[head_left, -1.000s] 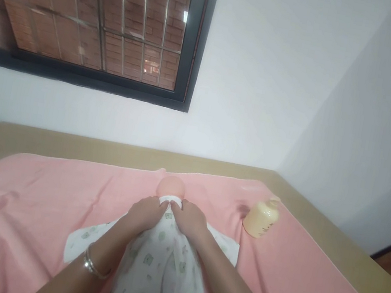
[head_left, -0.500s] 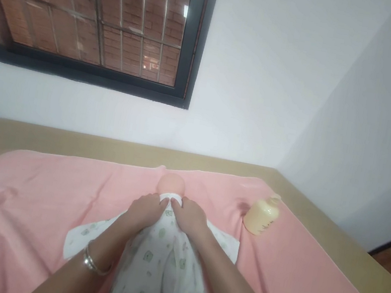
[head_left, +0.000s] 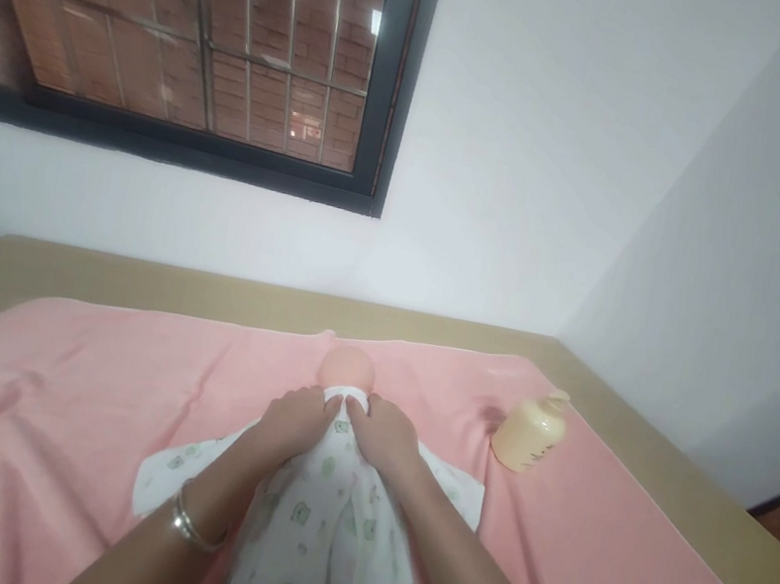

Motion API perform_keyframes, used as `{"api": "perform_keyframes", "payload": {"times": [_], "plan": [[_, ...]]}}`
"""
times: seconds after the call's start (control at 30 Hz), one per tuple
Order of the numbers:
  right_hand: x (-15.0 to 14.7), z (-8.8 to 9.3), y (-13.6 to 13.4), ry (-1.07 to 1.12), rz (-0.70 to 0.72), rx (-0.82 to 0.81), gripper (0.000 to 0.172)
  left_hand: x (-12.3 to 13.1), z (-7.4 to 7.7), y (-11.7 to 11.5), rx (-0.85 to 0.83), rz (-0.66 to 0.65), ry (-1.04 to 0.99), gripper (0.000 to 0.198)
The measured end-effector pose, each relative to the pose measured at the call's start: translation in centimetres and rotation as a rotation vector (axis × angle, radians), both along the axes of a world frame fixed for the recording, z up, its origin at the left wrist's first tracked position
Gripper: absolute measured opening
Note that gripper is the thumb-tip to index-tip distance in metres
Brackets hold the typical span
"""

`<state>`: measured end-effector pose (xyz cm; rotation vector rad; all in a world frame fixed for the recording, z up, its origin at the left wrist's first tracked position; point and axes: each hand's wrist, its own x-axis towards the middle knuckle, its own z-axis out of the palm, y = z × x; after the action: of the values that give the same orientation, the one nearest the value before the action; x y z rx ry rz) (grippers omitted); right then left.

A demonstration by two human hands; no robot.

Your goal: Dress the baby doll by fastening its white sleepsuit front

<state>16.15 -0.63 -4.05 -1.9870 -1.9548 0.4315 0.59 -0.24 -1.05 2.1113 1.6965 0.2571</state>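
A baby doll lies on a pink towel, its bare head pointing away from me. It wears a white garment with small green prints. My left hand and my right hand sit side by side at the garment's neck, just below the head, fingers pinched on the two front edges of the cloth. A silver bracelet circles my left wrist.
A pale yellow bottle lies on its side on the towel to the right of the doll. The towel covers a tan surface set into a corner of white walls. A dark-framed window with bars is at upper left.
The hands stay at the garment's neck and have drawn slightly closer together. The view has shifted a little.
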Motion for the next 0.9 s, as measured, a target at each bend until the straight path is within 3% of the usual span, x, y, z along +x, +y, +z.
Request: {"api": "perform_keyframes", "payload": {"times": [0.43, 0.53, 0.67, 0.73, 0.8, 0.9], "plan": [[-0.2, 0.3, -0.3, 0.027, 0.000, -0.005, 0.062, -0.1, 0.0, -0.1, -0.010, 0.013, 0.042, 0.057], [0.7, 0.6, -0.2, 0.077, 0.067, -0.003, 0.062, -0.1, 0.3, 0.0, -0.007, 0.022, 0.077, 0.051], [3.0, 1.7, 0.5, 0.068, 0.048, -0.001, 0.052, 1.2, 0.6, -1.1, 0.274, 0.070, 0.260, 0.035], [4.0, 2.6, 0.5, 0.057, -0.028, 0.084, 0.046, 2.5, 0.2, -2.5, 0.405, -0.062, 0.187, 0.033], [4.3, 3.6, 0.1, 0.136, -0.039, 0.248, 0.040, 4.0, -0.8, -4.2, 0.416, -0.385, 0.027, 0.030], [3.2, 4.6, -1.4, 0.273, 0.104, 0.538, 0.037, 6.1, -2.6, -6.7, 0.416, -0.590, -0.043, 0.024]]}}
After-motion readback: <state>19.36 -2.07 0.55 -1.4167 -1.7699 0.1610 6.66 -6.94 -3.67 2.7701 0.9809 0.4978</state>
